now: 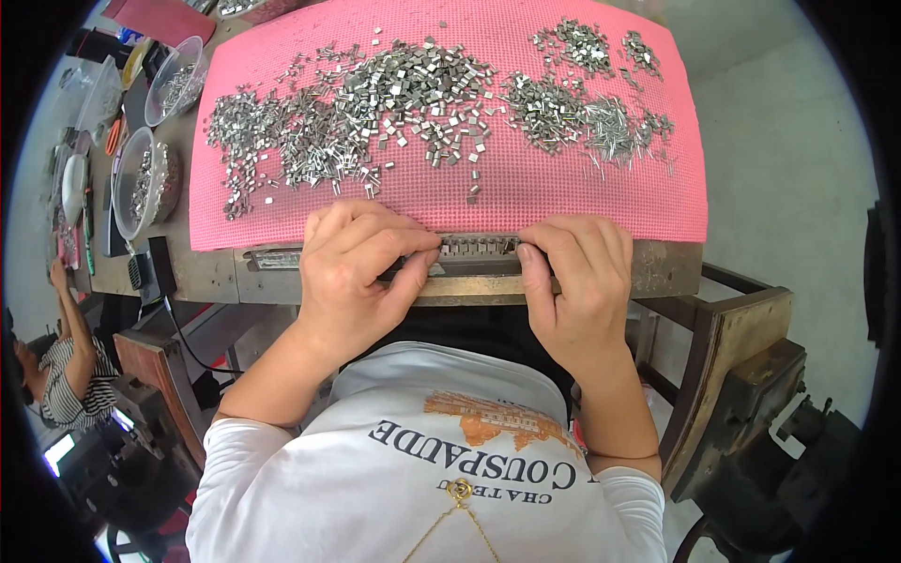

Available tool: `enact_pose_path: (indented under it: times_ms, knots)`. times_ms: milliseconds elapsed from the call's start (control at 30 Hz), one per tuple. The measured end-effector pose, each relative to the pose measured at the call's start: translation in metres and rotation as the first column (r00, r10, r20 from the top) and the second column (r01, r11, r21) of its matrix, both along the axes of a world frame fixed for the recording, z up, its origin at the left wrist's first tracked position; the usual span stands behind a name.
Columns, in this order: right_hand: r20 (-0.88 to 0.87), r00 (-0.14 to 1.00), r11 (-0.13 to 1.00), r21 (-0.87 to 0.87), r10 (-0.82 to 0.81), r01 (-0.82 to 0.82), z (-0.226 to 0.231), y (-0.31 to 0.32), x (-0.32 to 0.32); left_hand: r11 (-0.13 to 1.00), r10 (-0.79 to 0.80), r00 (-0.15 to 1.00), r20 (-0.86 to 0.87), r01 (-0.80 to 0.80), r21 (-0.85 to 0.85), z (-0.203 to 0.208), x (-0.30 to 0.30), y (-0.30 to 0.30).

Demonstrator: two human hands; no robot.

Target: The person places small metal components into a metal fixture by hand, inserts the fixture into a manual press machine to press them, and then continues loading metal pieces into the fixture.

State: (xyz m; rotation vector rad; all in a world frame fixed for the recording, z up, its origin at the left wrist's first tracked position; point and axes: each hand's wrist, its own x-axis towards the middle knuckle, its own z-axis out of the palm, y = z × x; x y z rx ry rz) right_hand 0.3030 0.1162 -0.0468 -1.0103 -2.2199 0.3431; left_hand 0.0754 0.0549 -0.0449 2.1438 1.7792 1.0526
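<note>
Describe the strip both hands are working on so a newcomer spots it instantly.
Start at the big pink mat covered in loose metal bits. At its near edge, between the left hand and right hand, lies the metal strip. Unlike the scattered pieces, its links sit joined in one straight row.

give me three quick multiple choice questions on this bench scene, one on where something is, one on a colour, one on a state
1. Where is the row of metal links?
A. in a bowl
B. in a metal jig at the bench's near edge
C. on the floor

2. What colour is the mat?
A. pink
B. green
C. black

3. How are the hands placed?
A. both lifted
B. one in a bowl
C. both on the jig

Answers: 1 B, the links sit in the jig. 2 A, pink under the loose parts. 3 C, left hand and right hand press its ends.
</note>
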Motion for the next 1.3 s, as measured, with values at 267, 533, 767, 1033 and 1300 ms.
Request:
enact_pose_path:
  times_ms: [267, 533, 767, 1033, 1300]
  knots:
    - [0.021, 1.000, 1.000, -0.010, 0.009, -0.009, 0.000, -0.002, -0.002, 0.995, -0.086, 0.985, -0.147, 0.093, 0.039, 0.009, -0.001, 0.006]
    - [0.059, 0.996, 0.996, 0.037, 0.074, -0.076, 0.004, 0.000, -0.006, 0.981, -0.164, 0.961, -0.222, 0.182, 0.063, 0.009, -0.009, 0.003]
    - [0.237, 0.959, 0.982, 0.073, 0.153, -0.175, 0.025, 0.005, -0.006, 0.970, -0.200, 0.946, -0.257, 0.228, 0.084, 0.007, -0.013, 0.008]
    - [0.173, 0.964, 0.977, 0.024, 0.204, -0.211, 0.019, 0.012, 0.003, 0.984, -0.168, 0.981, -0.092, 0.172, 0.039, 0.004, -0.015, 0.007]
    - [0.076, 0.989, 0.991, -0.034, 0.129, -0.127, 0.017, 0.007, -0.002, 0.990, -0.133, 0.987, -0.094, 0.137, 0.041, 0.006, -0.011, 0.008]
